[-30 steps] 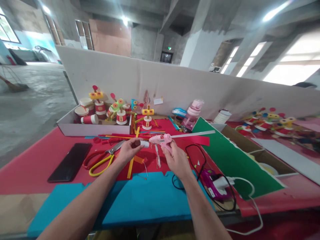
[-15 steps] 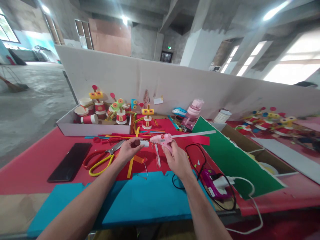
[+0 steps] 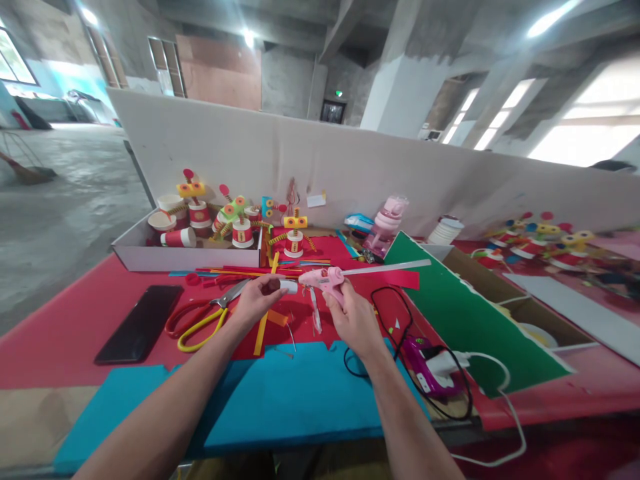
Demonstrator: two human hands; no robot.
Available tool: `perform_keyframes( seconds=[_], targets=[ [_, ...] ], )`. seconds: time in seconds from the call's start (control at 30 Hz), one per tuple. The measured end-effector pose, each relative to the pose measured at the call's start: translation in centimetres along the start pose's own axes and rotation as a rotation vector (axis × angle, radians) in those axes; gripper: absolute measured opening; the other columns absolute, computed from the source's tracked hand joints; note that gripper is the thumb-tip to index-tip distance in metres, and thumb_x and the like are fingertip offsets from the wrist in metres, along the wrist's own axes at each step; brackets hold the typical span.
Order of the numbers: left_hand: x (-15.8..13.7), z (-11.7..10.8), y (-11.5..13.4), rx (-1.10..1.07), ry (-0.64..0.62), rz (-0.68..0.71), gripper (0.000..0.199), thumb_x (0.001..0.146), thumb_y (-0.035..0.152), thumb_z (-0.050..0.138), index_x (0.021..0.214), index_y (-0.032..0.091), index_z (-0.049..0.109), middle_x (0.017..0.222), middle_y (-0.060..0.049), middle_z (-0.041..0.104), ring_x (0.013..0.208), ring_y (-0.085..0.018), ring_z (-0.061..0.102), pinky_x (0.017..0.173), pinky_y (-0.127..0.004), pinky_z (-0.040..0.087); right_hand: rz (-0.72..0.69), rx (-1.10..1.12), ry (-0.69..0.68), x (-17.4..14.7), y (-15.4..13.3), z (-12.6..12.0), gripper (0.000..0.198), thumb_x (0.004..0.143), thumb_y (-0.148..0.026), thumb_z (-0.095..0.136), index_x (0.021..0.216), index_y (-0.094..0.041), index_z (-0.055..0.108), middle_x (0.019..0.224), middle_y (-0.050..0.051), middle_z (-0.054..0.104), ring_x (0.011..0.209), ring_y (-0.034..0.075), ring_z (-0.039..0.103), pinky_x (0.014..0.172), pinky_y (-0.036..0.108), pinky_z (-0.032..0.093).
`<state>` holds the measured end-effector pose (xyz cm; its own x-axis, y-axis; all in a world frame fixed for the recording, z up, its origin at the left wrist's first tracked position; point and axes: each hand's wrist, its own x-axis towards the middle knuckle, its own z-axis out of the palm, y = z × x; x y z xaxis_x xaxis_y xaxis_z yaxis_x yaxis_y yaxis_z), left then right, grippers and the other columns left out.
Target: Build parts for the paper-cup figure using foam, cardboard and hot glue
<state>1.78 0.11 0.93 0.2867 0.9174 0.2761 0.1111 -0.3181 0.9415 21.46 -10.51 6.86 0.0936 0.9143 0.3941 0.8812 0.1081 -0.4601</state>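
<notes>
My left hand (image 3: 256, 298) is closed on a small white roll (image 3: 289, 287), perhaps of paper. In my right hand (image 3: 351, 315) is a pink glue gun (image 3: 324, 278) with a long clear glue stick (image 3: 387, 267) out of its back. Its nozzle points left and is close to the end of the white roll; whether they touch I cannot tell. Under and beside my left hand lie yellow paper strips (image 3: 261, 335) and an orange piece (image 3: 277, 318). Scissors with red and yellow handles (image 3: 203, 328) lie open to the left. A clear, pen-like thing (image 3: 315, 312) lies between my hands.
A black phone (image 3: 139, 325) lies at left. Behind it, a white box (image 3: 187, 259) holds paper-cup figures; another figure (image 3: 294, 244) stands beside it. At right are a green board (image 3: 460, 320), a purple power strip (image 3: 431, 373) and cables. A blue sheet (image 3: 295, 400) covers the front edge.
Hardly anything differs. Both hands, the white roll and the glue gun stay in nearly the same place, with only a very slight shift of the whole view.
</notes>
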Motion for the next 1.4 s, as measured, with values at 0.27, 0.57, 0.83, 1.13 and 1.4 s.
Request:
perform_keyframes(
  seconds=[0.27, 0.57, 0.83, 1.13, 1.4],
  targets=[
    [0.0, 0.1, -0.1, -0.059, 0.013, -0.008, 0.036, 0.068, 0.037, 0.072, 0.096, 0.015, 0.067, 0.068, 0.002, 0.052, 0.064, -0.011, 0.048, 0.058, -0.022, 0.039, 0.016, -0.040, -0.001, 0.0, 0.1, 0.0, 0.038, 0.093, -0.040, 0.037, 0.119, -0.015, 0.049, 0.091, 0.011, 0.071, 0.075, 0.025, 0.067, 0.062, 0.028, 0.040],
    [-0.1, 0.1, 0.1, -0.077, 0.025, -0.043, 0.038, 0.068, 0.036, 0.073, 0.098, 0.014, 0.067, 0.069, 0.002, 0.055, 0.065, -0.011, 0.051, 0.060, -0.023, 0.041, 0.027, 0.031, 0.028, 0.0, 0.4, 0.2, 0.038, 0.093, -0.040, 0.038, 0.118, -0.015, 0.050, 0.089, 0.012, 0.070, 0.073, 0.024, 0.066, 0.062, 0.028, 0.042],
    [-0.2, 0.1, 0.6, -0.387, -0.034, -0.151, 0.047, 0.064, 0.031, 0.078, 0.105, 0.013, 0.066, 0.087, -0.007, 0.070, 0.075, -0.015, 0.063, 0.074, -0.029, 0.048, 0.204, 0.728, 0.003, 0.6, 1.6, 0.5, 0.031, 0.086, -0.050, 0.049, 0.090, -0.019, 0.053, 0.072, 0.000, 0.062, 0.041, 0.008, 0.046, 0.043, 0.022, 0.037],
    [-0.2, 0.2, 0.8, -0.519, -0.044, -0.170, 0.043, 0.060, 0.023, 0.080, 0.099, 0.013, 0.066, 0.087, -0.007, 0.071, 0.075, -0.016, 0.066, 0.073, -0.029, 0.052, 0.350, 1.142, -0.105, 0.7, 2.2, 1.3, 0.036, 0.076, -0.048, 0.063, 0.093, -0.017, 0.054, 0.074, 0.000, 0.063, 0.039, 0.005, 0.044, 0.039, 0.020, 0.039],
    [-0.3, 0.0, 0.9, -0.639, -0.060, -0.150, 0.041, 0.063, 0.021, 0.079, 0.101, 0.014, 0.063, 0.098, -0.008, 0.071, 0.088, -0.020, 0.068, 0.084, -0.033, 0.052, 0.504, 1.094, -0.068, 1.6, 6.6, 4.2, 0.036, 0.067, -0.043, 0.069, 0.087, -0.016, 0.054, 0.073, 0.001, 0.066, 0.042, 0.007, 0.047, 0.043, 0.023, 0.042]
  ],
)
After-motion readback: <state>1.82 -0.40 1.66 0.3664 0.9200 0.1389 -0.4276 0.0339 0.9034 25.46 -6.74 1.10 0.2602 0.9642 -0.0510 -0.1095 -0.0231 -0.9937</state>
